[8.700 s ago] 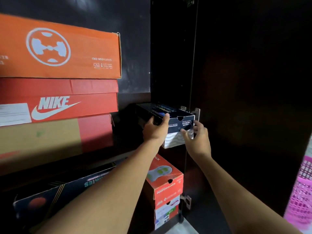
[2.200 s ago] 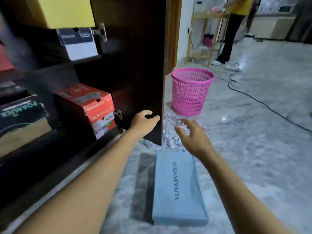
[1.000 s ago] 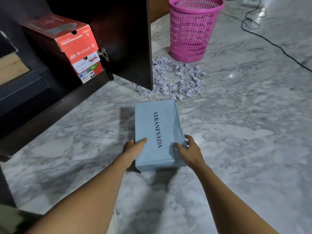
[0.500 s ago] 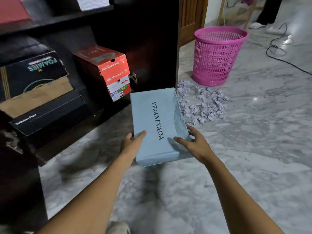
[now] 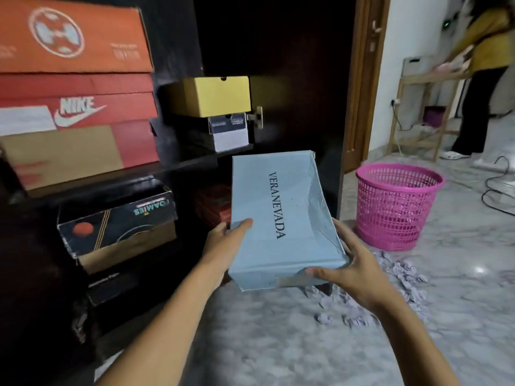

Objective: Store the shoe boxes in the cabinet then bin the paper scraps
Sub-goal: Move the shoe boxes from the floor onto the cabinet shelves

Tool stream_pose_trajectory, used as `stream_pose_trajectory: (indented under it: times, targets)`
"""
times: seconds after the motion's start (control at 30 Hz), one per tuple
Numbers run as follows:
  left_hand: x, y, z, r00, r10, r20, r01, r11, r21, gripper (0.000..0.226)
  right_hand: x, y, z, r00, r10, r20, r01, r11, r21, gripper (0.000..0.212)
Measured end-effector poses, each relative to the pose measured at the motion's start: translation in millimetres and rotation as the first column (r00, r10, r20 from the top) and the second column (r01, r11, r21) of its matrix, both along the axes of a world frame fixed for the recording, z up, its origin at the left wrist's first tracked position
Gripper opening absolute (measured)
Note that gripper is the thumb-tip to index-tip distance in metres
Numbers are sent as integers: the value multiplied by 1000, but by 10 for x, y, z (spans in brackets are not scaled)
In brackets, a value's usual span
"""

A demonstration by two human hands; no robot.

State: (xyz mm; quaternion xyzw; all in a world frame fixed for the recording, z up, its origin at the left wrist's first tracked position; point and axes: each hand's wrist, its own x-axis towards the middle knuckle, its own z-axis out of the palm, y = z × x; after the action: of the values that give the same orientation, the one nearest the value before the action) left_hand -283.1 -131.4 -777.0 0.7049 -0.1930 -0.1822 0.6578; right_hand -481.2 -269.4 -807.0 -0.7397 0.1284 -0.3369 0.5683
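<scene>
Both forearms reach forward from the bottom of the view, and the two hands carry the pale blue shoe box (image 5: pixel 281 215) between them, clear of the floor and in front of the open cabinet (image 5: pixel 278 51). The right hand (image 5: pixel 354 270) cups the near right corner, thumb across the short end and fingers along the dented side wall; the left hand (image 5: pixel 227 246) clasps the left edge with its thumb on the lid. Each grip is closed on the box, wrist roughly level, so the lid tilts slightly up toward the far end. To place it well, keep the box flat and square to the shelf edge, and lead with the far short end. The likeliest slot seems to be on the red box (image 5: pixel 213 207) on the lower shelf. Past the right arm, paper scraps (image 5: pixel 401 277) lie on the marble floor near the pink basket (image 5: pixel 397 207).
</scene>
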Motion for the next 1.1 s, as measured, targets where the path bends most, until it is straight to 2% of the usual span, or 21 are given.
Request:
stream_pose_trajectory:
  times: [0.3,0.37,0.5,0.63,0.77,0.83,0.93,1.03,1.1]
  targets:
    - [462,-111,1543,956,37,290,1,991,-130,25,543,-264,1475,976,26,216,7,989,-147,81]
    - [608,-135,1878,943,43,329,7,989,-149,19,751,-331,1783,967,30,252,17,983,-184,77]
    - [972,-216,2509,939,38,341,28,982,-187,18,1227,-482,2374,961,36,274,24,977,-213,69]
    - [1349,-248,3033,958,37,285,15,984,-180,20,1743,-601,2908,963,-68,261,115,979,-168,91]
    - [1684,-283,3332,974,1,228,31,990,-141,26,2140,-625,3287,963,-154,221,186,973,-135,84]
    - [1795,-345,3370,968,8,250,27,990,-138,26,2300,-649,3389,971,-165,171,187,975,-119,83]
    - [1927,-462,3346,953,69,296,-31,991,-134,39,2527,-768,3445,977,-182,115,192,978,-86,87]
    - [2045,-586,3267,948,68,312,-28,991,-133,71,2740,-936,3457,954,-280,110,289,954,-77,87]
    - [2101,-653,3245,936,60,346,-9,989,-148,83,2888,-1025,3475,934,-340,113,349,935,-68,84]
